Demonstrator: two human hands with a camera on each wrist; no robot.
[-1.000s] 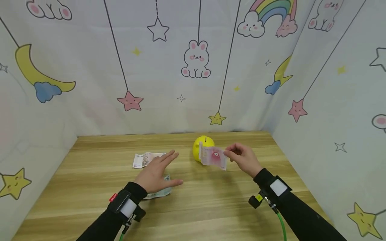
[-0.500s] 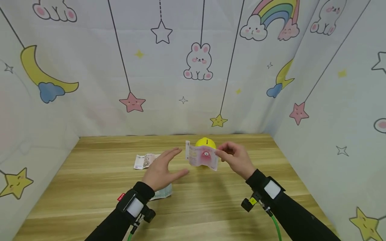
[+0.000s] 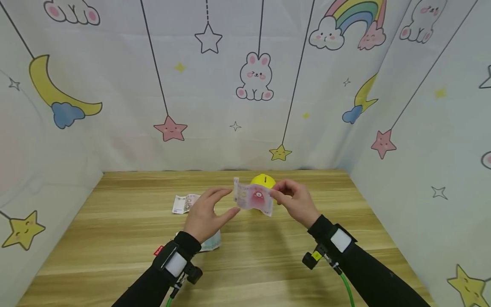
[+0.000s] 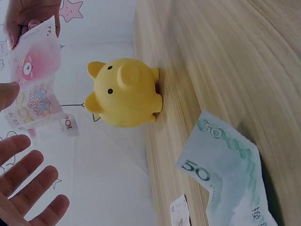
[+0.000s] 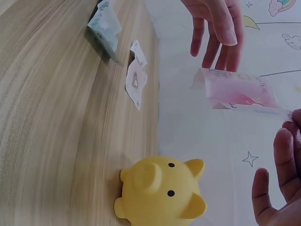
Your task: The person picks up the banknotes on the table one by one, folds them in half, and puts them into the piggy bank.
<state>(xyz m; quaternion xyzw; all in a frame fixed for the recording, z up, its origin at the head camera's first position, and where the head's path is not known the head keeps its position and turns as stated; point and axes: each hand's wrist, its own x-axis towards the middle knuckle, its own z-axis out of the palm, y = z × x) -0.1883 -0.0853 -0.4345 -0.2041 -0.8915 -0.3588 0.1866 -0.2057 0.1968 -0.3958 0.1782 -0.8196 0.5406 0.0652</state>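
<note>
A pink banknote [image 3: 253, 197], creased and folded over at one end, is held in the air by my right hand [image 3: 297, 204], which pinches its right edge between thumb and fingers. My left hand [image 3: 207, 216] is at the note's other end, thumb and fingers spread apart, fingertips close to the folded edge. Behind the note stands a yellow piggy bank [image 4: 126, 92] with a slot on top; the note partly hides it in the head view. Beneath my left hand lies a crumpled green 50 banknote [image 4: 225, 169]. Farther back is a brownish banknote [image 5: 136, 77], partly covered by that hand in the head view.
All of this is on a wood-grain table [image 3: 126, 230]. White fabric walls [image 3: 207, 102] printed with stars, moons and rabbits enclose it at the back and both sides. A strap with a small camera sits on each wrist, a green cable trailing from it.
My right hand has carried the pink banknote leftward, across the front of the piggy bank. My left hand has moved slightly right towards the note's free end.
</note>
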